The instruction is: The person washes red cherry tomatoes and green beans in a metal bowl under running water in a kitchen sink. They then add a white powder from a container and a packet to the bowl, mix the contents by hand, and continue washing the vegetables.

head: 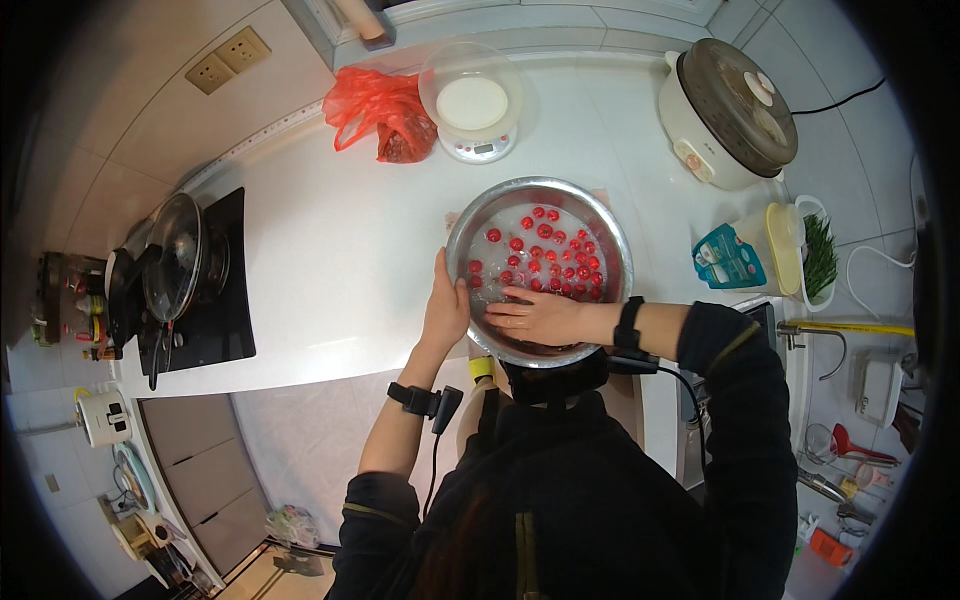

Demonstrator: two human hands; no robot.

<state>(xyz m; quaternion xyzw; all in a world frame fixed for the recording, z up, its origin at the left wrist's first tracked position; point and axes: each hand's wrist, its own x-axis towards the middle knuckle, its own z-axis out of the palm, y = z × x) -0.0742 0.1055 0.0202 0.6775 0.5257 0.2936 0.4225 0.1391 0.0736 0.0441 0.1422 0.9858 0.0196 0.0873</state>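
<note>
A wide stainless-steel basin (621, 247) stands at the counter's front edge, close before my body. Cloudy water (495, 217) fills part of it, and many small round red fruits (544, 231) float there, mostly towards the middle and right. My left hand (448, 309) grips the basin's left rim, thumb towards the inside and fingers along the outer wall. Reaching in over the near right rim, my right hand (536, 316) lies palm down at the water, fingers slightly apart. No fruit shows in its grasp; whatever is under the palm is hidden.
Behind the basin are a kitchen scale (480, 146) with a clear bowl on it and a red plastic bag (405, 127). An electric cooker (720, 127), a teal pouch (727, 255) and greens (819, 255) stand right. A lidded pan (176, 255) sits on the left cooktop (232, 300).
</note>
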